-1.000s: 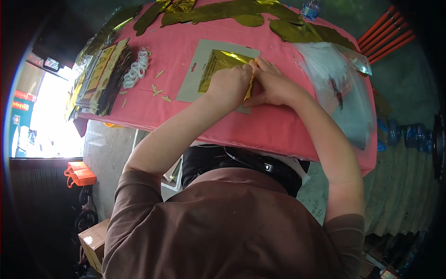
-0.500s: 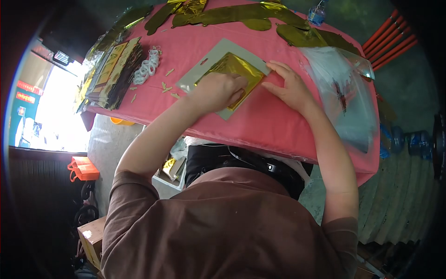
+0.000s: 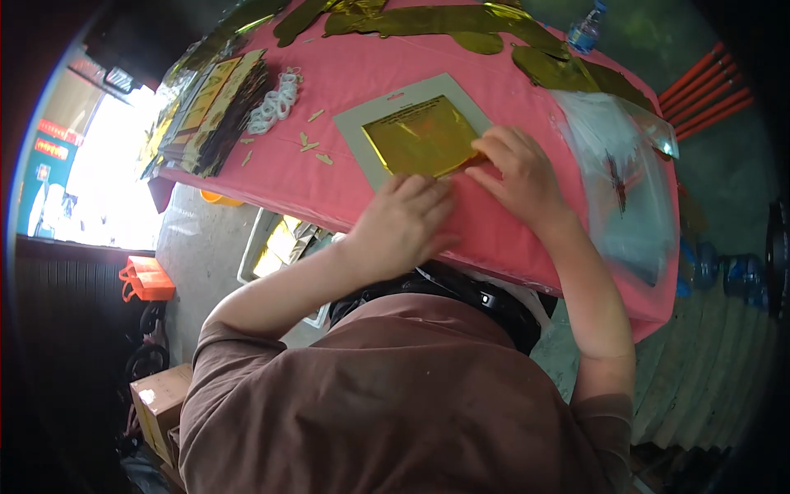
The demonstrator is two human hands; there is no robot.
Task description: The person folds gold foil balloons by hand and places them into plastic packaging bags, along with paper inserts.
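Observation:
A folded gold foil sheet [image 3: 420, 136] lies on a grey card [image 3: 358, 123] with a hanging slot, on the pink-covered table. My left hand [image 3: 403, 222] is at the near edge of the card and foil, its fingers bent and slightly blurred; what they hold, if anything, cannot be made out. At the right corner of the foil is my right hand [image 3: 518, 173], thumb and forefinger close together at the edge, the thumb a little lower. Whether it grips the foil or the card is unclear.
A stack of printed cards [image 3: 210, 115], white loops [image 3: 276, 103] and small gold strips [image 3: 309, 146] lie on the left. Gold foil shapes [image 3: 428, 20] line the far edge. Clear plastic bags [image 3: 621, 181] lie right; a bottle [image 3: 586, 29] stands behind.
My left hand has moved from over the foil down to its near edge, uncovering the foil. The card has turned slightly. My right hand stays by the right corner. The view has shifted a little.

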